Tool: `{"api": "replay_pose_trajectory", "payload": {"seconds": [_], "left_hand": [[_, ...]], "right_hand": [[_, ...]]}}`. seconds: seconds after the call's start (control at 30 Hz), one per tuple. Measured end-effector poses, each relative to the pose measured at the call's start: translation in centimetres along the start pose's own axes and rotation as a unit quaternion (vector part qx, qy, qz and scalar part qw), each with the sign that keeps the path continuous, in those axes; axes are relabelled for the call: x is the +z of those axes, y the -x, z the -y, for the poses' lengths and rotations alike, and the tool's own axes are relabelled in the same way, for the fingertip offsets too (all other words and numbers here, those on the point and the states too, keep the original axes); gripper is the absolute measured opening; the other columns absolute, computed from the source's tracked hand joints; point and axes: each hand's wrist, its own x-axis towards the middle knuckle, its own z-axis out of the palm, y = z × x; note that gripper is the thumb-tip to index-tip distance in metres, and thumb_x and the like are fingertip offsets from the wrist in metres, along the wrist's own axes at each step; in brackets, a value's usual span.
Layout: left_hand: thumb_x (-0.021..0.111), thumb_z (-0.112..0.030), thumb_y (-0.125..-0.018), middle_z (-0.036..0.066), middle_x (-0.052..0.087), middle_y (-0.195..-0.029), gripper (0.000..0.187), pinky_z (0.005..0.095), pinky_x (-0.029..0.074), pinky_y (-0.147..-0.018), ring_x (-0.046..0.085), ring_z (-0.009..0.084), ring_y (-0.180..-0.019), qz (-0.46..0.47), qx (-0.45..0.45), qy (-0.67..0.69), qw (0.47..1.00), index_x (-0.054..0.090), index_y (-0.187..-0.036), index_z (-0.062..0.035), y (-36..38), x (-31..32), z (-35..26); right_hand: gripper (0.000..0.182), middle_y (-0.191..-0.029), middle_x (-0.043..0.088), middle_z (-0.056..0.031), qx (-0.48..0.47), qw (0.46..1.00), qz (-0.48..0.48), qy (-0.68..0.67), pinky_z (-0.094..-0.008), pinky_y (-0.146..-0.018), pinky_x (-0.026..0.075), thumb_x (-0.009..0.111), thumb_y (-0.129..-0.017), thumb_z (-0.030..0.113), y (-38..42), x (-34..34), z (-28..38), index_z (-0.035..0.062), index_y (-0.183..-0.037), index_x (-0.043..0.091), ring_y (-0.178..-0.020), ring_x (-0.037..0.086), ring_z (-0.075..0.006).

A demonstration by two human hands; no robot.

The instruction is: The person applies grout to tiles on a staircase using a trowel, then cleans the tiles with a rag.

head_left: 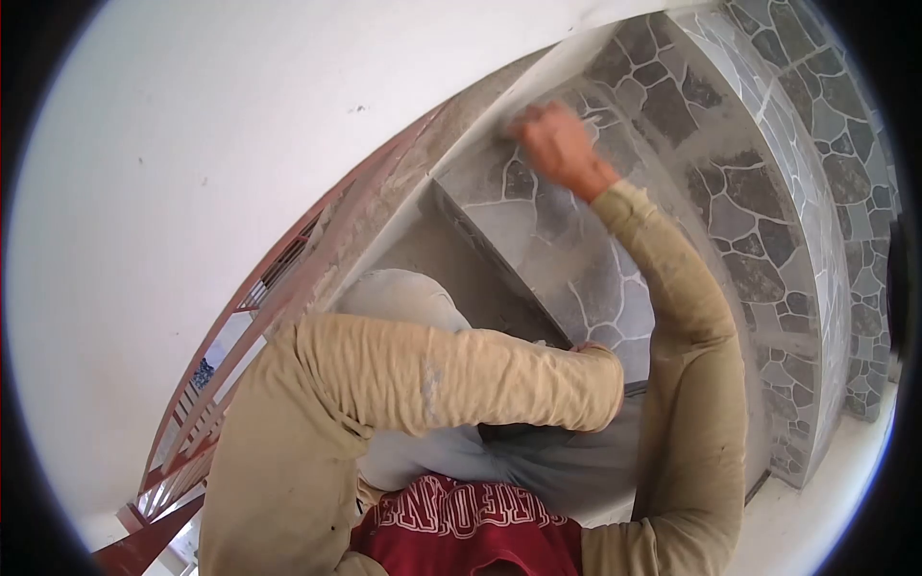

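My right hand [562, 149] is raised at the upper middle, beside the base of the white wall and over grey stone-patterned paving [619, 298]. Its fingers look curled in, though motion blurs them, and whatever they may hold is hidden. A tan sleeve [461, 374] crosses in front of me. Beyond its cuff only a sliver of my left hand [591, 347] shows, near the lower end of a dark grey step edge [509, 274]. The fingers of that hand are hidden. Grey smears cover parts of the stone surface, blurring its pale joints.
A white wall [240, 125] fills the left. Reddish-brown railing [206, 422] runs along its lower edge. Stone-faced steps [749, 202] with pale joints curve down the right. My knee [408, 293] in light trousers rests close to the step.
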Motion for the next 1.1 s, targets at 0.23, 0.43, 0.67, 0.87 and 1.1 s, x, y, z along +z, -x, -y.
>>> {"api": "replay_pose_trajectory", "payload": {"seconds": [0.23,0.43,0.67,0.87,1.1], "left_hand": [[0.074,-0.025,-0.068,0.001,0.072,-0.087,0.025,0.0446,0.053,-0.053,0.069,0.0225,-0.077,-0.02,0.059,-0.04,0.997,0.077,-0.091,-0.0183,-2.0,0.8,1.1],[0.073,-0.025,-0.068,0.001,0.072,-0.093,0.028,0.0456,0.053,-0.054,0.069,0.0225,-0.081,-0.075,0.034,-0.054,0.995,0.076,-0.094,-0.0163,3.4,-0.5,0.0],[0.072,-0.028,-0.07,0.001,0.072,-0.098,0.031,0.0473,0.053,-0.058,0.069,0.023,-0.087,-0.115,0.003,-0.063,0.991,0.075,-0.099,-0.0159,6.8,-1.8,0.0],[0.074,-0.027,-0.067,0.001,0.072,-0.087,0.025,0.0471,0.052,-0.052,0.069,0.0224,-0.077,-0.073,-0.004,-0.061,0.996,0.077,-0.09,-0.0162,3.5,-0.4,-0.2],[0.074,-0.027,-0.066,0.001,0.072,-0.086,0.025,0.0459,0.051,-0.051,0.069,0.023,-0.076,-0.08,0.02,0.019,0.996,0.077,-0.088,-0.0171,6.1,-1.6,-0.2]], "right_hand": [[0.027,-0.087,0.065,-0.0132,0.033,0.999,0.022,0.024,-0.0421,-0.079,0.046,0.052,-0.076,0.014,0.3,-0.4,-1.8,0.0127,-0.096,0.071,-0.091,0.061,-0.0289],[0.029,-0.094,0.067,-0.0128,0.009,0.996,0.078,0.033,-0.0417,-0.083,0.048,0.052,-0.076,0.01,0.1,0.1,4.5,0.0116,-0.098,0.071,-0.093,0.062,-0.0283],[0.028,-0.092,0.067,-0.0081,-0.015,0.997,0.068,0.042,-0.0431,-0.083,0.047,0.052,-0.075,0.012,0.1,1.1,5.4,0.0121,-0.096,0.07,-0.093,0.061,-0.0291],[0.017,-0.081,0.066,-0.0164,0.017,0.999,-0.015,-0.035,-0.0418,-0.085,0.049,0.054,-0.073,0.017,-0.4,-0.1,0.8,0.0059,-0.065,0.064,-0.084,0.064,-0.0316],[0.016,-0.077,0.064,-0.0186,0.019,1.0,-0.013,-0.001,-0.0478,-0.062,0.052,0.055,-0.073,0.015,0.2,0.6,1.5,0.0048,-0.062,0.062,-0.077,0.064,-0.0342]]}}
